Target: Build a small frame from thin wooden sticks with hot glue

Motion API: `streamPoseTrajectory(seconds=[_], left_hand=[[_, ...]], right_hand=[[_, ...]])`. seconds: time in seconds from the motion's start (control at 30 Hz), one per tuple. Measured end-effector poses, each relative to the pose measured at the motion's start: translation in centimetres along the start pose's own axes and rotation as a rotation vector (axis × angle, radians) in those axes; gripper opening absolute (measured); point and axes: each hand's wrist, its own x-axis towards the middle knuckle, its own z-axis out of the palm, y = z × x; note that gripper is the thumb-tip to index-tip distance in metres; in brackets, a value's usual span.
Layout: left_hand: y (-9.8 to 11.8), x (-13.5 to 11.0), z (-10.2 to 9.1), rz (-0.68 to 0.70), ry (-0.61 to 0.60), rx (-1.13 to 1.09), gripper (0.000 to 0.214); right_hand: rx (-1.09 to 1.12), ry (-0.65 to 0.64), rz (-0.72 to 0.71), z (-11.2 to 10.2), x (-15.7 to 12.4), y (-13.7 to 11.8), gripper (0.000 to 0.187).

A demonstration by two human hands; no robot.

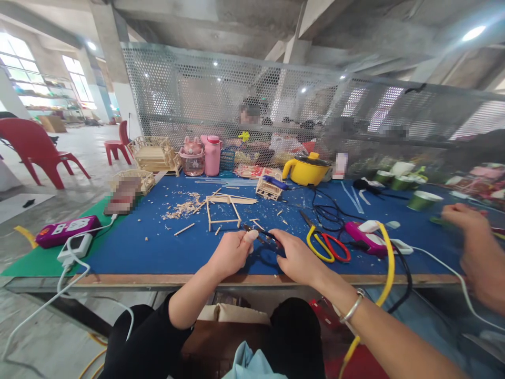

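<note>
My right hand (298,257) is closed round the handle of a dark plier-like tool (269,235), its jaws pointing left toward my other hand. My left hand (232,252) is pinched at the tool's tip, with a whitish cover on the thumb. What its fingers hold is too small to make out. Just beyond my hands stands a small frame of thin wooden sticks (223,223) on the blue mat (138,252). Loose sticks (184,229) and wood shavings (183,206) lie around it. Scissors with yellow and red handles (325,245) rest to the right of my right hand.
Finished-looking stick structures (153,152), a pink flask (212,157) and a yellow pot (307,171) line the back by a perforated metal screen (205,95). Purple power strips (65,231) with cables sit at both sides. At right, another person's arm (479,258) reaches over the table.
</note>
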Motion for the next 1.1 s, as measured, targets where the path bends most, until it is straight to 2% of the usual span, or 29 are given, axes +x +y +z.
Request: streamPoseTrajectory(seconds=[0.13, 0.3, 0.4, 0.5, 0.67, 0.77, 0.83, 0.9, 0.97, 1.03, 1.1], left_hand=[[-0.1, 0.0, 0.0, 0.009, -0.017, 0.058, 0.056], [0.1, 0.7, 0.0, -0.097, 0.008, 0.007, 0.056], [0.2, 0.9, -0.1, -0.097, 0.045, 0.046, 0.055], [0.1, 0.4, 0.0, -0.005, 0.017, 0.097, 0.053], [-0.1, -0.2, 0.3, 0.011, 0.070, 0.026, 0.050], [-0.2, -0.2, 0.2, 0.059, 0.059, -0.034, 0.045], [-0.4, -0.2, 0.0, 0.062, 0.071, -0.056, 0.040], [-0.6, -0.1, -0.3, 0.018, 0.100, -0.044, 0.033], [-0.8, 0.0, -0.7, -0.023, 0.105, -0.002, 0.031], [-0.9, 0.1, -1.2, -0.017, 0.095, 0.084, 0.032], [-0.9, 0.3, -1.6, 0.036, 0.087, 0.194, 0.032]], right_hand=[[-0.151, 0.071, -0.009, 0.4, 0.2, 0.8, 0.043], [-0.350, 0.173, 0.039, 0.5, 0.7, 0.4, 0.032], [-0.209, 0.072, 0.146, 0.3, 1.7, -0.1, 0.022], [-0.022, -0.006, 0.253, -0.4, 3.4, 0.8, 0.020], [-0.157, -0.022, 0.411, -1.1, 6.6, 4.7, 0.027], [-0.220, -0.018, 0.476, -0.3, 7.9, 5.9, 0.056], [-0.271, 0.058, 0.485, 0.1, 8.3, 5.5, 0.074], [-0.286, 0.201, 0.402, 0.2, 8.1, 4.3, 0.071], [-0.181, 0.284, 0.198, 0.1, 7.4, 2.4, 0.049], [0.064, 0.179, -0.058, -0.1, 6.4, 0.3, 0.031], [0.226, 0.090, -0.225, -0.1, 5.8, -1.4, 0.024]])
